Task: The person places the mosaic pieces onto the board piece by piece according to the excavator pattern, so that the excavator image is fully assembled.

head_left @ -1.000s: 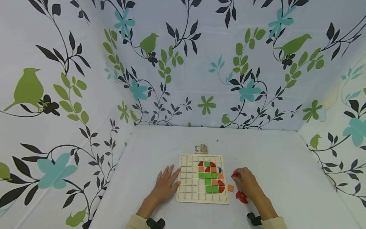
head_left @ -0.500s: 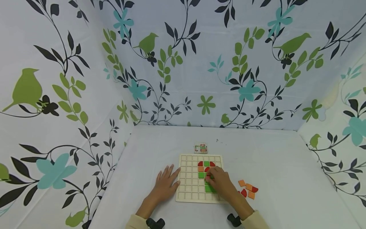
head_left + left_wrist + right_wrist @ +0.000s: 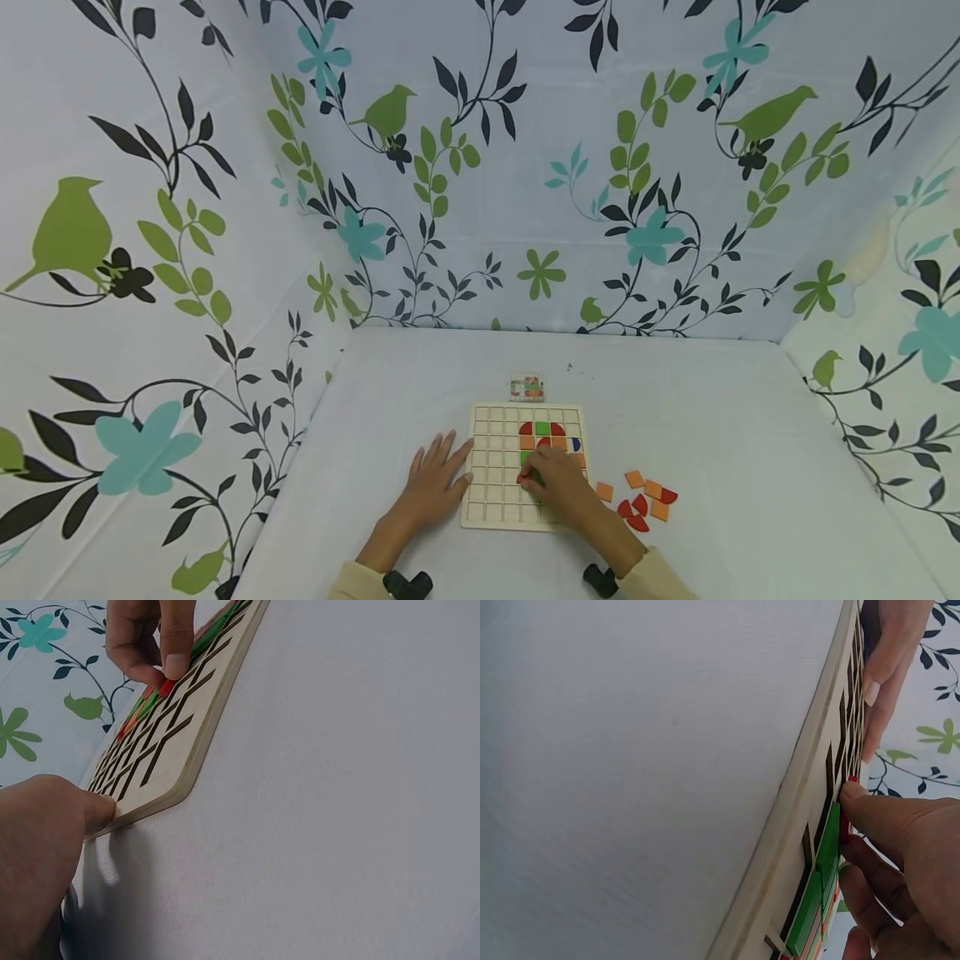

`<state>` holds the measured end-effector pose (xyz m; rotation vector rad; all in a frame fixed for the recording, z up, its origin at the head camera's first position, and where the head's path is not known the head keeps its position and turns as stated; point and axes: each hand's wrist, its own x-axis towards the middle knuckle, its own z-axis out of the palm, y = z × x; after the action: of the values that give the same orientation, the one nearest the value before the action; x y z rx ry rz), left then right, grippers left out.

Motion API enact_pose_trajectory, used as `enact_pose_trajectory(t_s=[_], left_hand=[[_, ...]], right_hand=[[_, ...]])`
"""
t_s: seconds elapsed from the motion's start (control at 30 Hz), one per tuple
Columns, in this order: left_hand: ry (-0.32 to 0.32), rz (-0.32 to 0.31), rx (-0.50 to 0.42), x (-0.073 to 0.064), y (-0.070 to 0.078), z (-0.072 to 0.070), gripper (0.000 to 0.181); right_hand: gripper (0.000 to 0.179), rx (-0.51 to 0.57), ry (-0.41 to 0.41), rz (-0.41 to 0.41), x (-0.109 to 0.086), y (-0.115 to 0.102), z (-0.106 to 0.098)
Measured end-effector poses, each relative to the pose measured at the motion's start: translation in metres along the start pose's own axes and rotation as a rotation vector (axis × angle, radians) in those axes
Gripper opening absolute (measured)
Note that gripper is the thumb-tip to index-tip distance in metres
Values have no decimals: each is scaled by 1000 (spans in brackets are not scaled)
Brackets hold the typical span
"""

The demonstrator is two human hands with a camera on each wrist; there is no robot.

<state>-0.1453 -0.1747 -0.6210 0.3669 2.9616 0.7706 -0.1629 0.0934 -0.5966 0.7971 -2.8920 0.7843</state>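
Observation:
A wooden grid board (image 3: pixel 498 517) lies on the white table, with green, orange, red and blue tiles set in its right-hand squares. My right hand (image 3: pixel 561 483) is over the board and pinches a red tile (image 3: pixel 166 688) between thumb and fingertips, low over a square left of the green tiles (image 3: pixel 826 844). The hand hides several of the set tiles in the head view. At the board's left side, my left hand (image 3: pixel 437 482) rests with fingers spread and straight. Its thumb (image 3: pixel 101 811) touches the board's edge in the left wrist view.
To the right of the board lie loose orange tiles (image 3: pixel 634 479) and red quarter-round tiles (image 3: pixel 637 523). A small card with a coloured pattern (image 3: pixel 527 388) lies behind the board. Patterned cloth (image 3: pixel 480 167) surrounds the table at the back and sides.
My right hand has gone from the loose pieces leftward onto the board, carrying a red tile, then a little further left. The left hand has stayed in place.

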Motion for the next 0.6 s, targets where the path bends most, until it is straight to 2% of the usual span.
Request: enact_pose_trajectory(t_s=[0.13,0.37,0.6], left_hand=[[-1,3,-8,0,-1,2,58],[7,10,13,1,-3,4,58],[1,10,-13,0,-1,1,58]], right_hand=[[12,2,-3,15,-2,3,2],[13,-8,26,-13,-2,3,2],[12,-67,17,-27,-2,2,-1]])
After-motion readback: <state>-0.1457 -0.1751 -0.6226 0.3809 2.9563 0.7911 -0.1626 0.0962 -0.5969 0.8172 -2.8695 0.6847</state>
